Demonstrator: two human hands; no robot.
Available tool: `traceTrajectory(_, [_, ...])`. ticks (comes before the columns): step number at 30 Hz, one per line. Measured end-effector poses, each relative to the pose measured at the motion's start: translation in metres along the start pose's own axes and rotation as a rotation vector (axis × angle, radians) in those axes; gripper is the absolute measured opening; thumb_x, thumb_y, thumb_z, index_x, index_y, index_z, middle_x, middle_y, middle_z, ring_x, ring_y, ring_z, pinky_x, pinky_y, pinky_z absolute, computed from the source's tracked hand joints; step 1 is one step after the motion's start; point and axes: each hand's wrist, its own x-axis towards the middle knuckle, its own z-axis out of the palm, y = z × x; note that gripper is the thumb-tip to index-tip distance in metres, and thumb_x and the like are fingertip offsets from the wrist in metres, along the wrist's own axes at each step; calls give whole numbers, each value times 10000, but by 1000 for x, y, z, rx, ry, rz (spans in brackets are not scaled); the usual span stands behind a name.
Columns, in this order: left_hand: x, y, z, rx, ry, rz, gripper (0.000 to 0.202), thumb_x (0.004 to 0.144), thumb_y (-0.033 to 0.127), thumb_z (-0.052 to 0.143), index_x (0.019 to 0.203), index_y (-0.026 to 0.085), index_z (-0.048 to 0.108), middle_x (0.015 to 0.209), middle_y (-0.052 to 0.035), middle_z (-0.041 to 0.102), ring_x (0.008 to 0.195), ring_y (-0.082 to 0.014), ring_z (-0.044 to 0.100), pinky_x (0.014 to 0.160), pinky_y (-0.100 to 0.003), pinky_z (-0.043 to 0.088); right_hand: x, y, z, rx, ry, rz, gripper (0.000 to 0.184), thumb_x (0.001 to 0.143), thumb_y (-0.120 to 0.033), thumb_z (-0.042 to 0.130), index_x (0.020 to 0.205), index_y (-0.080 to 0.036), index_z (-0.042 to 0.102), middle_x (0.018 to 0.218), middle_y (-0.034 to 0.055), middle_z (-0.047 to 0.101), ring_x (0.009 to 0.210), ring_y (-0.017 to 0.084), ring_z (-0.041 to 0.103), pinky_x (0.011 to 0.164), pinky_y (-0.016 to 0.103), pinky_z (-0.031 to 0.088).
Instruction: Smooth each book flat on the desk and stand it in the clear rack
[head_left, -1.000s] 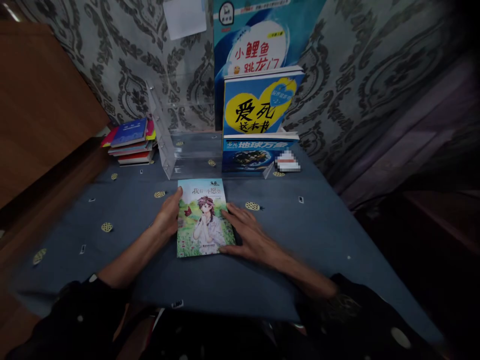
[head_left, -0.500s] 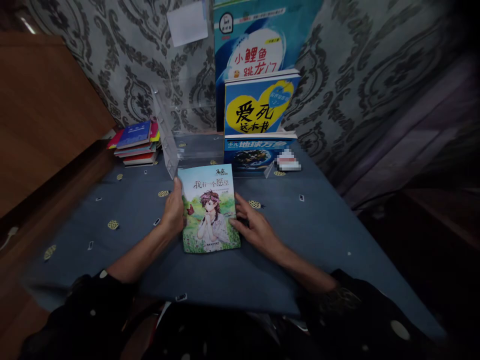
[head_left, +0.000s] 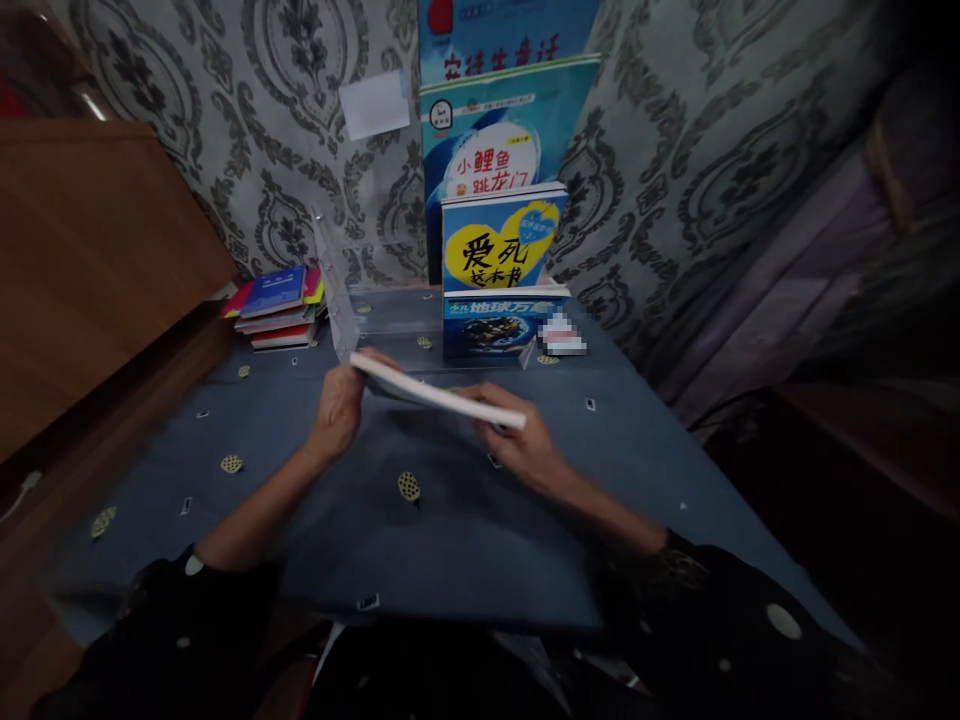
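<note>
A thin paperback book (head_left: 435, 394) is held above the table, turned so that mostly its white page edge faces me; its cover is almost wholly hidden. My left hand (head_left: 337, 408) is closed on the book's left end. At the other end, my right hand (head_left: 517, 432) grips it with fingers on both sides. Just beyond the hands stands a clear stepped book rack (head_left: 335, 290). On its right side several books stand in tiers, among them a blue book with a yellow heart (head_left: 499, 240) and an earth-picture book (head_left: 491, 330) in front.
Left of the rack lies a stack of books (head_left: 277, 308). A blurred-out white item (head_left: 562, 333) sits by the rack's right corner. The blue patterned tablecloth (head_left: 300, 540) covers the table, which meets a papered wall (head_left: 262, 120). A wooden cabinet (head_left: 97, 270) stands at left.
The book has been lifted and tipped from cover facing me to edge-on. My right hand has shifted its hold along the edge. The view has tilted up, showing another book at the top.
</note>
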Motion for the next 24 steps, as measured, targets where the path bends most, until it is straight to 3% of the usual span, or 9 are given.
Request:
traceTrajectory(2, [-16, -4, -6, 189, -229, 203, 793, 818, 877, 353, 914, 196, 748, 903, -101, 736, 907, -267, 679, 840, -369, 531, -11, 8, -1, -50, -55, -70, 240, 931, -363, 553, 1076, -226, 687, 1136, 103, 708, 1090, 282, 660, 952, 476, 531])
traceTrajectory(4, [-34, -14, -11, 338, -455, 361, 708, 890, 792, 367, 989, 198, 739, 961, -102, 744, 925, -254, 692, 875, -384, 534, -24, 15, 0, -87, -102, -83, 264, 967, -395, 511, 1047, -228, 699, 1162, 117, 705, 1114, 286, 654, 966, 495, 527])
traceTrajectory(8, [-63, -37, -20, 507, -689, 566, 591, 959, 661, 403, 1225, 195, 652, 1174, -133, 715, 1149, -259, 656, 1079, -455, 464, -44, 22, 2, -161, -267, -97, 262, 985, -354, 505, 1090, -226, 707, 1192, 128, 709, 1160, 277, 639, 969, 482, 536])
traceTrajectory(12, [-74, -46, -22, 595, -739, 646, 596, 950, 662, 417, 1255, 194, 626, 1198, -133, 711, 1205, -260, 637, 1138, -465, 422, -43, 23, -7, -319, -577, -130, 370, 929, -179, 507, 1265, -230, 653, 1340, 120, 654, 1299, 268, 559, 1105, 520, 427])
traceTrajectory(15, [-76, -47, -21, 647, -743, 713, 598, 948, 655, 428, 1248, 175, 619, 1201, -145, 708, 1216, -263, 630, 1133, -455, 428, -32, 17, -5, -357, -711, -116, 533, 856, -79, 479, 1353, -233, 595, 1394, 95, 625, 1359, 246, 515, 1194, 554, 295])
traceTrajectory(17, [-78, -48, -20, 668, -731, 741, 595, 950, 648, 433, 1248, 167, 617, 1202, -149, 704, 1201, -265, 634, 1126, -449, 433, -22, 6, 8, -285, -749, -114, 549, 873, -110, 481, 1406, -223, 546, 1435, 84, 595, 1376, 221, 501, 1207, 512, 299])
traceTrajectory(20, [-83, -49, -20, 709, -713, 748, 536, 949, 622, 477, 1218, 188, 638, 1100, -117, 723, 1106, -260, 667, 1099, -444, 455, -3, -14, 39, -159, -727, -75, 489, 1008, -226, 356, 1488, -219, 454, 1556, 65, 467, 1454, 177, 394, 1205, 427, 336])
traceTrajectory(24, [-88, -53, -19, 747, -687, 763, 566, 936, 634, 492, 1235, 172, 624, 1064, -117, 724, 1067, -273, 678, 1043, -446, 504, 19, -19, 69, -174, -780, -24, 531, 1060, -393, 304, 1504, -128, 422, 1573, 126, 426, 1486, 190, 335, 1229, 411, 293])
